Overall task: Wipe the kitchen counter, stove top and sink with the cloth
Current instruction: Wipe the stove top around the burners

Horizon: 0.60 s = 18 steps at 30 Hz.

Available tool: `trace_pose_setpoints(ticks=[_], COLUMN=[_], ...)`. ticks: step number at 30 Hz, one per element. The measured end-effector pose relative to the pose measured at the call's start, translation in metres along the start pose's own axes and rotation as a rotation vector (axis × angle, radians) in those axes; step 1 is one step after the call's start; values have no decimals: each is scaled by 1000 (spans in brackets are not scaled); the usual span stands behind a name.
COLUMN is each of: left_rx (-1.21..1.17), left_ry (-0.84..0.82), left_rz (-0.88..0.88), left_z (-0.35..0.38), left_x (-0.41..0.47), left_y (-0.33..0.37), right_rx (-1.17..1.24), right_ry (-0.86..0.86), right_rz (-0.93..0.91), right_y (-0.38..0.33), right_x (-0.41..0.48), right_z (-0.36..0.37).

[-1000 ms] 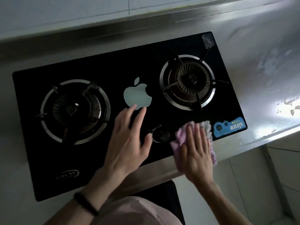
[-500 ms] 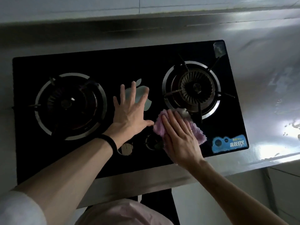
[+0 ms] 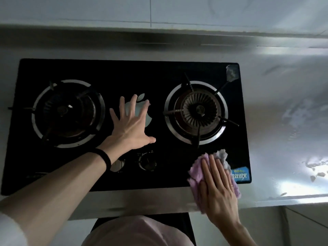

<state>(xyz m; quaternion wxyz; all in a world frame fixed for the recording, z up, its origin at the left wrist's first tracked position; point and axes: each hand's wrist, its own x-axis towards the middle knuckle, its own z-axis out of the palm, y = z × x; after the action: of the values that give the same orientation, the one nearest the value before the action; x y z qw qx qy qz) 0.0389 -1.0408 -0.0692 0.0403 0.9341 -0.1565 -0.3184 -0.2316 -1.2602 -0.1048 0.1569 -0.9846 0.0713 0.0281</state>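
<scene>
A black glass stove top (image 3: 134, 75) with two burners is set into the steel counter (image 3: 284, 110). My left hand (image 3: 130, 124) lies flat with spread fingers on the glass between the burners, over a white apple sticker (image 3: 142, 98). My right hand (image 3: 217, 189) presses a pink cloth (image 3: 196, 173) flat on the stove's front right corner, over the front edge, beside a blue label (image 3: 242, 174). The sink is out of view.
The left burner (image 3: 68, 112) and right burner (image 3: 197, 110) carry raised pan supports. Two knobs (image 3: 147, 162) sit at the front middle. Wet streaks and white flecks (image 3: 312, 166) mark the counter to the right. A tiled wall (image 3: 159, 11) runs behind.
My right hand slid the cloth from beside the right burner's front rim down and right to the stove's front right corner. My left hand stayed on the sticker, fingers spread wider.
</scene>
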Motion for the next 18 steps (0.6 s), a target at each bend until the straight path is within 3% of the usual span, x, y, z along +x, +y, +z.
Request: trace_pose_setpoints(ticks=[9,12,16,18], left_rx=[-33,-26,-30,-34], left_ry=[-83,-78,-61,-58], left_rz=[-88,-85,-78,-85], left_z=[-9,-9,-9,-8], left_x=[15,16,14,14], left_y=[22,23,22,21], right_rx=[53,71,-50,-89], right_ry=[1,-49,-213,-215], right_rz=[254,157,-127,-160], right_y=[68,93,130,142], right_x=[72,121,179,206], right_z=[-31,-46,-71,-79])
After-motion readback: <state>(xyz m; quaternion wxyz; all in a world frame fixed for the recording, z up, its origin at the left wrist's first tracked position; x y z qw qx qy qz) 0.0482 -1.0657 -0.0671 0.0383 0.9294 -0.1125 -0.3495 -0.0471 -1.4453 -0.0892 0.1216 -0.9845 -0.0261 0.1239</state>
